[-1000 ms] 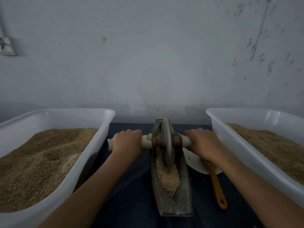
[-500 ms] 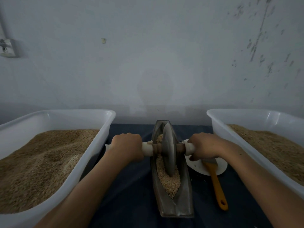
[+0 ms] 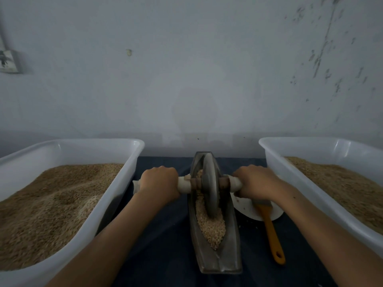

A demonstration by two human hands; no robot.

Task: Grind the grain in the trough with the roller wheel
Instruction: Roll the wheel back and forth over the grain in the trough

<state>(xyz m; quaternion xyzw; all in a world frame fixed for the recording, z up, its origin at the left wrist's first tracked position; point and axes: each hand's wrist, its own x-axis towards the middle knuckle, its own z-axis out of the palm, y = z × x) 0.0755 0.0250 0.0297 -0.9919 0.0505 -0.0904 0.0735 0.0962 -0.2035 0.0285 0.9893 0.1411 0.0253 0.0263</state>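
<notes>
A long dark metal trough (image 3: 230,257) lies lengthwise on the dark table in front of me, with pale grain (image 3: 211,226) heaped in its groove. A grey roller wheel (image 3: 209,183) stands upright in the groove, near the middle, biting into the grain. Its axle carries a white handle (image 3: 184,184) on each side. My left hand (image 3: 159,183) grips the left handle, and my right hand (image 3: 253,182) grips the right one. Both fists hide most of the handles.
A large white tub (image 3: 116,195) of brown grain stands at the left, another white tub (image 3: 275,162) at the right. A white dish (image 3: 245,208) with an orange-handled brush (image 3: 271,230) lies right of the trough. A grey wall rises just behind.
Both hands have drawn the wheel towards me along the trough, from its far end to about its middle. The grip on the handles is unchanged.
</notes>
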